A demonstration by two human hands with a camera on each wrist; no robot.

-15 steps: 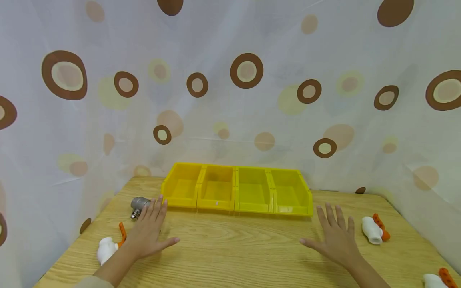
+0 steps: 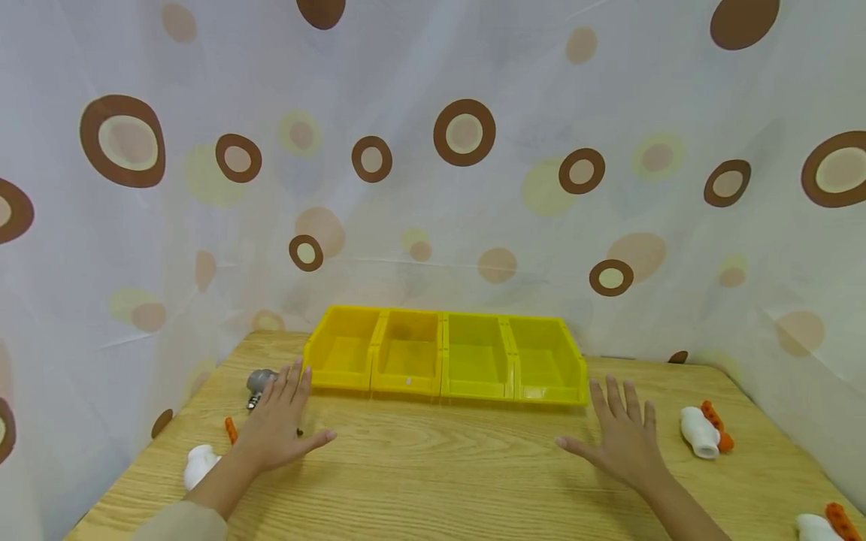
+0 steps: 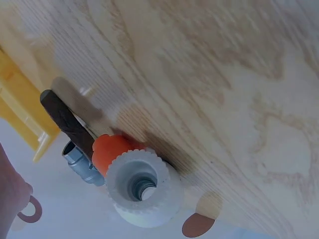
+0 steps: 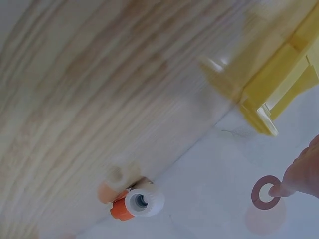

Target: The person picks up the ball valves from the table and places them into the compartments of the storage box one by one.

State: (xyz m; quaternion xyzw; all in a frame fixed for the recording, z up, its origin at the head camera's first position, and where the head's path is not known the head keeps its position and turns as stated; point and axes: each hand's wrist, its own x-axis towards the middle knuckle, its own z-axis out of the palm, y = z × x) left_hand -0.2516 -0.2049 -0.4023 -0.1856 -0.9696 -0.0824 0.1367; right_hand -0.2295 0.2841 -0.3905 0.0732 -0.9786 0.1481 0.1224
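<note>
My left hand (image 2: 274,432) hovers palm down with spread fingers over the left of the table, holding nothing. Partly behind its fingers lies a grey metal valve (image 2: 259,381); the left wrist view shows its dark handle (image 3: 67,117). By the left wrist is a white plastic ball valve (image 2: 198,466) with an orange handle (image 2: 231,430), partly covered by the arm. My right hand (image 2: 625,443) is likewise spread and holds nothing. To its right lies another white ball valve (image 2: 700,433) with an orange handle, also visible as a white valve (image 4: 155,199) in the right wrist view.
A row of joined yellow bins (image 2: 406,385) stands at the back of the wooden table (image 2: 433,473). One more white valve (image 2: 814,527) with an orange handle is cut off at the bottom right corner. A patterned curtain (image 2: 419,203) hangs behind the table and along its sides.
Both hands have shifted slightly: the right one a little left and away from me, the left one slightly forward, covering more of the metal valve. The objects have not moved.
</note>
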